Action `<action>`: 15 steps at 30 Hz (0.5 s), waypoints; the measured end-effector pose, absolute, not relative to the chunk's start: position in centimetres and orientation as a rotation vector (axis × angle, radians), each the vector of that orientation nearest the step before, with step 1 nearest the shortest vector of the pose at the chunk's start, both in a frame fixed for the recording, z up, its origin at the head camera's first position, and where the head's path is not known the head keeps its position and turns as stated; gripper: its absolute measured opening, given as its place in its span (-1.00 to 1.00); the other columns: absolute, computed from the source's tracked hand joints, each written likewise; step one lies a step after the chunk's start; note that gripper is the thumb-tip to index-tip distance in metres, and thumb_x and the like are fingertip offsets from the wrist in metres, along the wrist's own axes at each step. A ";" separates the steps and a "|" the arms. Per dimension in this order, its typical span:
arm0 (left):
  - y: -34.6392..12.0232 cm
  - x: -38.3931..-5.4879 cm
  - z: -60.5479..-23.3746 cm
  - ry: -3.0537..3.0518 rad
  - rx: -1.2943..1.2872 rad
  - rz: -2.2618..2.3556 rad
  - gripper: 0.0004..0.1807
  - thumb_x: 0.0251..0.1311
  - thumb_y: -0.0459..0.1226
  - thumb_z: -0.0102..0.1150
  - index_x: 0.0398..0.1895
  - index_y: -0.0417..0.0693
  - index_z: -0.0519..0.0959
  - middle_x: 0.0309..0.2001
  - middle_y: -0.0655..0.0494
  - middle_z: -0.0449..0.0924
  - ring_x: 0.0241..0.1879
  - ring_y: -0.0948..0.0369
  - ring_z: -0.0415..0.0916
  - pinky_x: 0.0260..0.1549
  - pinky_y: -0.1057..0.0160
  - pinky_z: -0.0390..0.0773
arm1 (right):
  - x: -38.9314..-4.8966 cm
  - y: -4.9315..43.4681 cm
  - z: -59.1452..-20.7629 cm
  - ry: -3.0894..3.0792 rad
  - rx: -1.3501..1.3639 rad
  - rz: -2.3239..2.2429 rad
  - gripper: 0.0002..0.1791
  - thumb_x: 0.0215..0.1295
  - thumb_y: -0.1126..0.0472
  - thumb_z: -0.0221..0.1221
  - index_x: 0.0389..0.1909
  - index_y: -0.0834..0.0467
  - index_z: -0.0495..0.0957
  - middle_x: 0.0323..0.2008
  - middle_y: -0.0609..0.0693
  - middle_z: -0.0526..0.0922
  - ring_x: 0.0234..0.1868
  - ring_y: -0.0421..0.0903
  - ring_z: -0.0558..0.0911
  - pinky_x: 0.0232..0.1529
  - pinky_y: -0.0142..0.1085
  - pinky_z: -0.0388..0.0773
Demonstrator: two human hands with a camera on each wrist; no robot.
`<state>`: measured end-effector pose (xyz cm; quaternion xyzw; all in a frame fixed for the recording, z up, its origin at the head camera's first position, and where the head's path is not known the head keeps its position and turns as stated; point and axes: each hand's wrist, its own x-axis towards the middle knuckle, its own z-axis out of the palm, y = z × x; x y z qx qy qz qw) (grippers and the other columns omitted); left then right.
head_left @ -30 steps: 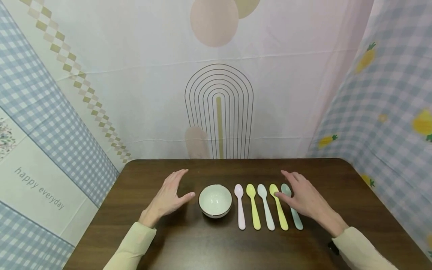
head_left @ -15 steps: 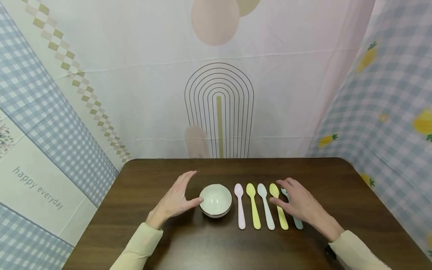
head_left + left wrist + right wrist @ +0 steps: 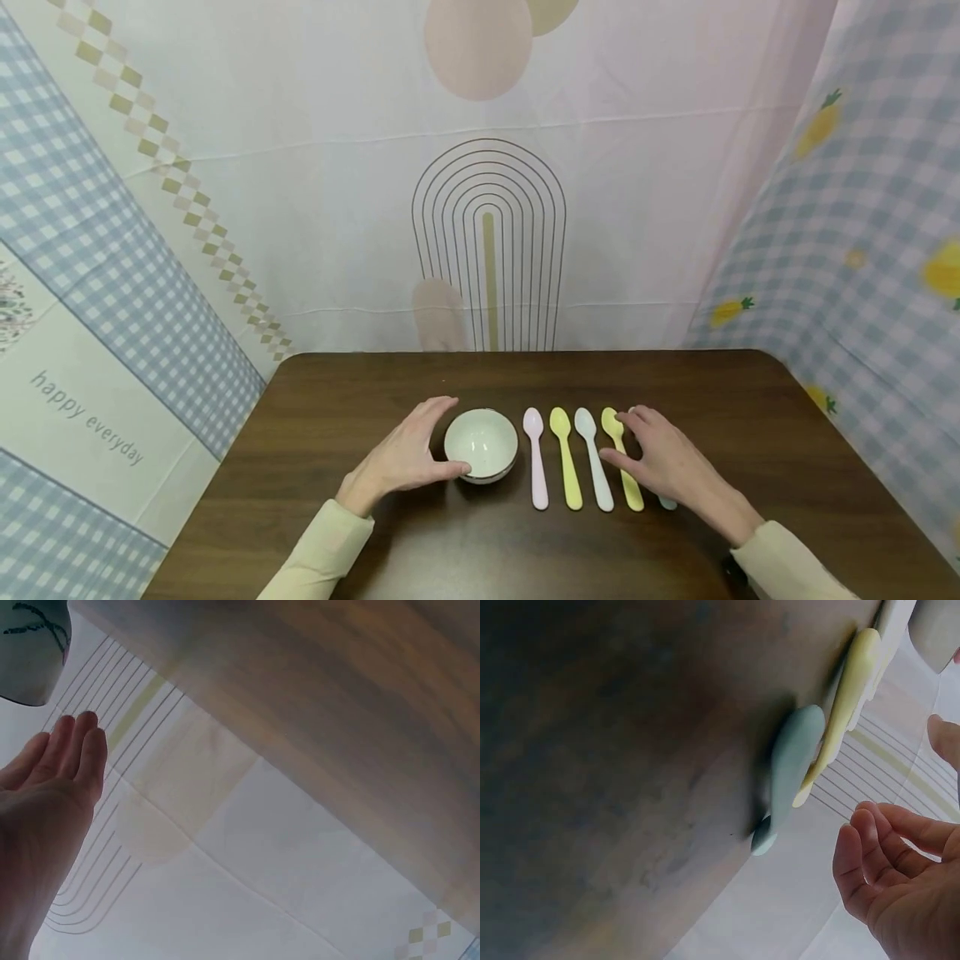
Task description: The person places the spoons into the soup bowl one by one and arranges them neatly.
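My left hand (image 3: 405, 454) is at the left side of a small white bowl (image 3: 482, 443), thumb tip overlapping the front of its dark rim, other fingers by its far left. In the left wrist view the fingers of that hand extend below the bowl's patterned outside. To the bowl's right lies a row of spoons: pink (image 3: 537, 467), yellow (image 3: 567, 467), white (image 3: 596, 467), another yellow (image 3: 632, 492) and a green one (image 3: 795, 761). My right hand (image 3: 667, 458) hovers over the two rightmost spoons with loosely bent fingers, holding nothing and hiding most of the green spoon.
Everything rests on a dark brown wooden table (image 3: 480, 550) with rounded far corners. A pale patterned cloth (image 3: 345, 233) hangs behind it, with blue checked cloth (image 3: 847, 275) on both sides. A small black object (image 3: 735, 571) shows beside the right sleeve.
My left hand has moved right and nearer, its thumb now at the bowl's rim. My right hand has shifted a little left and lower over the spoons. Bowl and spoons stay in place.
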<state>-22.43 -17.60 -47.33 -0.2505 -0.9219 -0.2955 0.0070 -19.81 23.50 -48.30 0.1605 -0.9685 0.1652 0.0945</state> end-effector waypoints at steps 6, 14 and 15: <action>-17.3 -22.3 -47.2 -2.912 -0.818 -0.887 0.20 -0.06 0.20 0.65 0.62 -0.13 0.37 0.54 -0.09 0.46 0.58 -0.05 0.41 0.50 -0.18 0.50 | -19.6 23.9 -48.7 -2.862 0.472 0.492 -0.32 0.34 -0.11 0.48 0.20 0.37 0.66 -0.01 0.16 0.71 -0.03 0.07 0.70 0.01 0.05 0.71; -17.1 -22.5 -47.2 -2.907 -0.886 -0.856 0.24 -0.14 0.18 0.72 0.61 -0.16 0.37 0.50 -0.09 0.49 0.52 -0.05 0.46 0.45 -0.17 0.55 | -19.5 24.4 -48.8 -2.832 0.475 0.476 -0.42 0.31 -0.09 0.52 0.09 0.30 0.72 -0.19 0.00 0.66 -0.25 -0.16 0.59 -0.18 -0.12 0.66; -17.0 -22.5 -47.3 -2.907 -0.891 -0.857 0.25 -0.14 0.19 0.72 0.61 -0.17 0.37 0.50 -0.08 0.50 0.52 -0.04 0.46 0.45 -0.16 0.55 | -19.5 24.5 -48.8 -2.835 0.468 0.482 -0.42 0.31 -0.09 0.52 0.09 0.30 0.72 -0.20 0.01 0.66 -0.25 -0.16 0.59 -0.19 -0.12 0.66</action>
